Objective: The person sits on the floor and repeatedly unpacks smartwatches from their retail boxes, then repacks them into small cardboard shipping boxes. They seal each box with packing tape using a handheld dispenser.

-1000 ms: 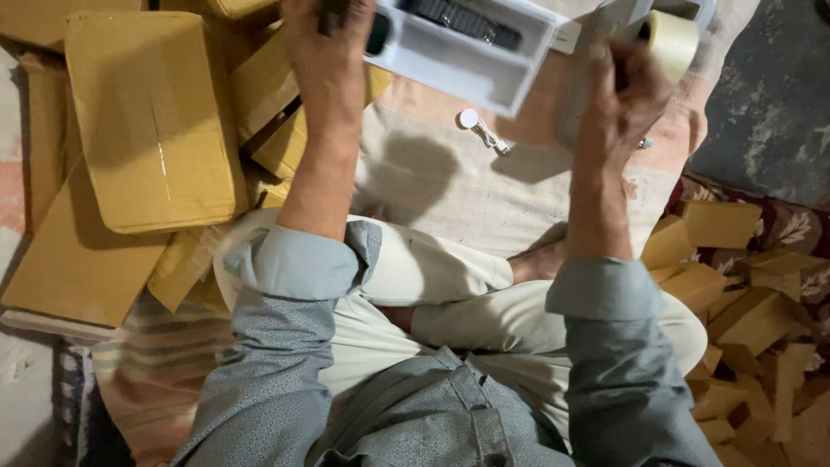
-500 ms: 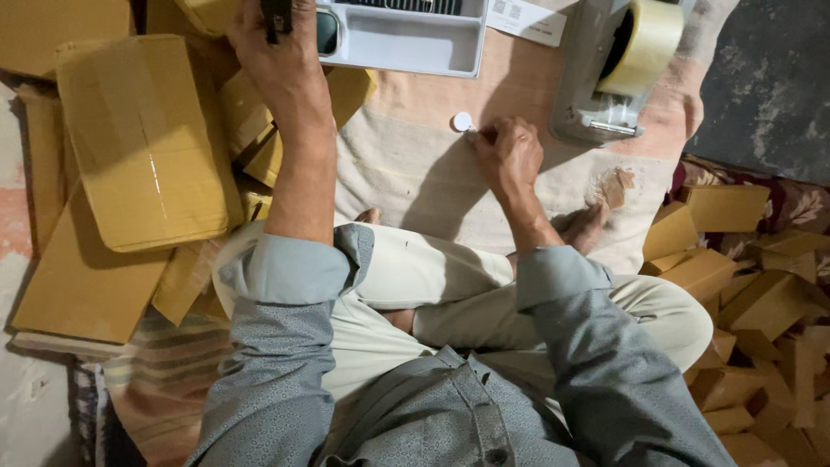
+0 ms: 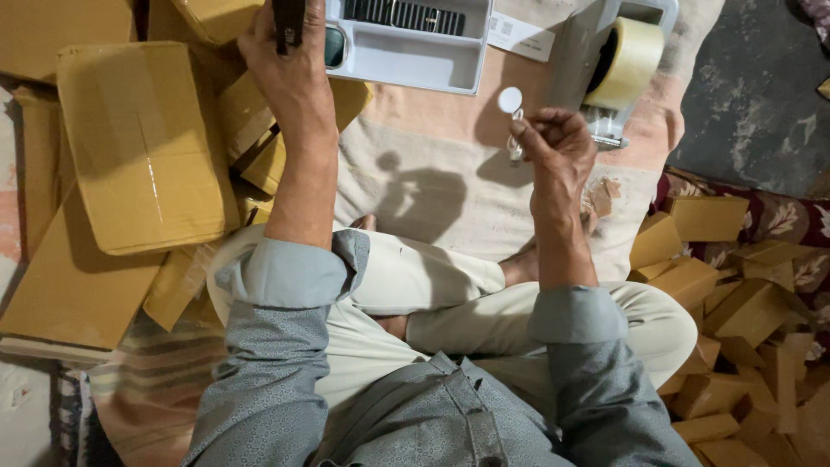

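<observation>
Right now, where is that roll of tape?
In the head view the tape roll sits in its grey dispenser at the top right, on the cloth, just beyond the right hand and right of the white tray.

packing spot (floor) | cardboard boxes (image 3: 143,147) | tape dispenser (image 3: 618,65)

Dark-strapped watch (image 3: 298,35) held upright; small white-disc cable (image 3: 513,121) dangles pinched.

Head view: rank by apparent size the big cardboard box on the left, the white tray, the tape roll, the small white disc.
1. big cardboard box
2. white tray, cut off by the top edge, so its full size is unsure
3. tape roll
4. small white disc, just above the right hand
</observation>
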